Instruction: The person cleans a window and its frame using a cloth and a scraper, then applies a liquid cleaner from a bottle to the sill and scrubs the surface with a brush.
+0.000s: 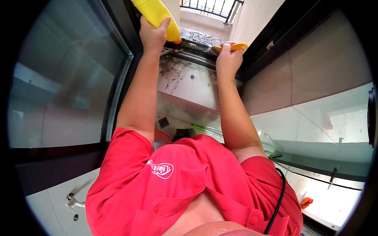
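My left hand grips a yellow plastic squeeze bottle, tipped so that its orange nozzle points down at the window track. In my right hand is the orange-yellow handle of a flat brush, whose dark head reaches to the right part of the track. The track looks wet and dirty. Below it, dark spots of grime cover part of the white tiled sill.
An open glass window sash stands at left, and a black frame at right. Outside are a wet stone ledge and a metal railing. Down by my body are a red bucket and a floor drain. A tap projects at lower left.
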Demonstrator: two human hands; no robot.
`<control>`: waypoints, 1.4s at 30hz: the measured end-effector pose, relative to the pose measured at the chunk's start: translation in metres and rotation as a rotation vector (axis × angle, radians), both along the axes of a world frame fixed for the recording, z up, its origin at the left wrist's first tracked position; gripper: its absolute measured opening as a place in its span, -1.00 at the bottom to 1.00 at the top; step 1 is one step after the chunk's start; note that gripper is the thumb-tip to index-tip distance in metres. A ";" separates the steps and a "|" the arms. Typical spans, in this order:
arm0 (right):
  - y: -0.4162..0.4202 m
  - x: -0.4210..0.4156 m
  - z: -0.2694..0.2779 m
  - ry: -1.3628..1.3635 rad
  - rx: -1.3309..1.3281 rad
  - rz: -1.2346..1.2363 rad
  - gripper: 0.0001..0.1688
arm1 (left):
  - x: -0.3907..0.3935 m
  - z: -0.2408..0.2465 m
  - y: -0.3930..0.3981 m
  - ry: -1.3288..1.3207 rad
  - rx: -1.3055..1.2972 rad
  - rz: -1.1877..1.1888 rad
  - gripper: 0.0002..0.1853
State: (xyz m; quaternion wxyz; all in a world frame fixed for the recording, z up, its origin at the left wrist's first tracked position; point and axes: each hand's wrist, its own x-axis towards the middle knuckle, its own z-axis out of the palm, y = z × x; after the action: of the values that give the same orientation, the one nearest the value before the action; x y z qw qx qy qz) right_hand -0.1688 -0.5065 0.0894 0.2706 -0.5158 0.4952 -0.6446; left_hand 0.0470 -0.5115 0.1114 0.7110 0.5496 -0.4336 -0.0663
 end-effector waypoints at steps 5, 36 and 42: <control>-0.004 0.003 -0.003 0.082 -0.001 -0.025 -0.84 | -0.008 -0.002 0.000 0.025 -0.007 0.008 -0.43; 0.029 -0.011 0.060 0.753 -0.096 -0.031 -0.79 | 0.015 0.016 -0.005 -0.624 0.211 0.309 -0.46; -0.003 -0.005 -0.002 1.032 0.005 -0.107 -0.79 | 0.017 0.013 -0.013 -0.569 0.261 0.337 -0.47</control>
State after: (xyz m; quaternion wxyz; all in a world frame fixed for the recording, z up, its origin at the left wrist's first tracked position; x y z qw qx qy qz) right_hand -0.1736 -0.5091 0.0873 -0.0407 -0.7399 0.5914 -0.3181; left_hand 0.0643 -0.5249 0.1246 0.4865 0.6962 -0.5053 0.1527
